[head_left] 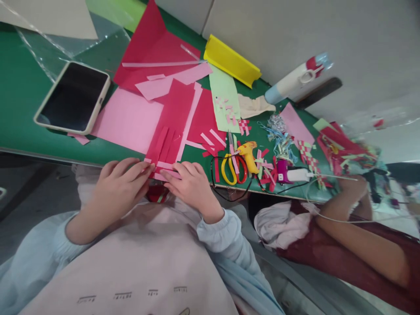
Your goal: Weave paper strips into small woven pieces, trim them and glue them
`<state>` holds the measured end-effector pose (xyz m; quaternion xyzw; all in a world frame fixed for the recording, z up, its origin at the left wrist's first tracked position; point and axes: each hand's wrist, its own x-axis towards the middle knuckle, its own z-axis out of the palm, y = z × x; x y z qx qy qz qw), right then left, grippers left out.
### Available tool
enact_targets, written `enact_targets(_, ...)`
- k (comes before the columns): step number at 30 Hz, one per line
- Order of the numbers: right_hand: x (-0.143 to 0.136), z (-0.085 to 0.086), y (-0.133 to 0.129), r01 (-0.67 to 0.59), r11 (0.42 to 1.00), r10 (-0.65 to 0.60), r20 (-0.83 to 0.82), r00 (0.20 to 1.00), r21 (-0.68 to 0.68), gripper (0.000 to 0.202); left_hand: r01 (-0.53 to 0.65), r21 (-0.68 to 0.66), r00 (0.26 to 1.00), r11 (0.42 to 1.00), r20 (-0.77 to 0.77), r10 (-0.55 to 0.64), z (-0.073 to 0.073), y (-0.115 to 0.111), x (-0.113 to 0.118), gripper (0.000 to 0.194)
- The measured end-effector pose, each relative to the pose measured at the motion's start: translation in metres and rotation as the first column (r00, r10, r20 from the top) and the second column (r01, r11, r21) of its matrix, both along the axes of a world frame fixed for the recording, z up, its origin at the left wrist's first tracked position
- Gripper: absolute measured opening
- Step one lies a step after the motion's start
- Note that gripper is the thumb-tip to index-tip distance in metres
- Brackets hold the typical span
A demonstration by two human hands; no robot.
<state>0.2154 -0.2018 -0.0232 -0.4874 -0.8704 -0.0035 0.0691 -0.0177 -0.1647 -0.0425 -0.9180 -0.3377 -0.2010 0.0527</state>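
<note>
A red paper piece (179, 103) with slits in its lower part lies at the table's front edge. Light pink strips (165, 165) cross its lower end. At the left side of these strips is my left hand (123, 188), its fingers bent together and pressed on the paper's corner. My right hand (192, 186) holds the right end of a pink strip between thumb and fingers. Under the red piece is a large pink sheet (127, 118). Short pink and red strips (213, 139) lie to the right, on and beside more red paper.
A phone (74, 97) lies at the left. Scissors (233, 168), a yellow glue gun (248, 156) with a black cable and a purple-white device (292, 173) are on the right. Behind stand a yellow holder (231, 61) and a bottle (295, 78). Another person's arm (361, 236) is at the right.
</note>
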Motion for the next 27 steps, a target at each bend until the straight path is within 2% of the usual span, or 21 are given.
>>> enact_targets(6,0.013,0.0,0.0,0.095,0.992,-0.092,-0.034,0.995,0.085,0.039,-0.016,-0.071,0.999,0.997,0.029,0.018,-0.003,-0.001,-0.001,0.037)
enact_targets(11,0.004,-0.001,0.005,0.05,0.999,-0.049,-0.038,0.998,0.017,0.041,-0.029,-0.136,0.999,0.99,0.022,0.032,-0.003,-0.002,-0.001,0.043)
enact_targets(15,0.009,0.001,0.008,0.118,0.993,-0.119,-0.021,0.993,-0.017,0.041,-0.037,-0.192,0.998,0.981,0.038,0.045,0.001,-0.002,-0.001,0.044)
enact_targets(21,-0.002,0.003,0.022,0.134,0.99,-0.134,-0.007,0.991,-0.045,0.049,-0.025,-0.063,0.996,0.998,-0.084,0.02,0.004,-0.003,-0.001,0.032)
enact_targets(27,0.0,0.007,0.021,0.15,0.988,-0.15,-0.003,0.989,-0.027,0.044,-0.02,-0.034,0.997,0.999,-0.077,0.017,0.006,-0.001,0.0,0.031)
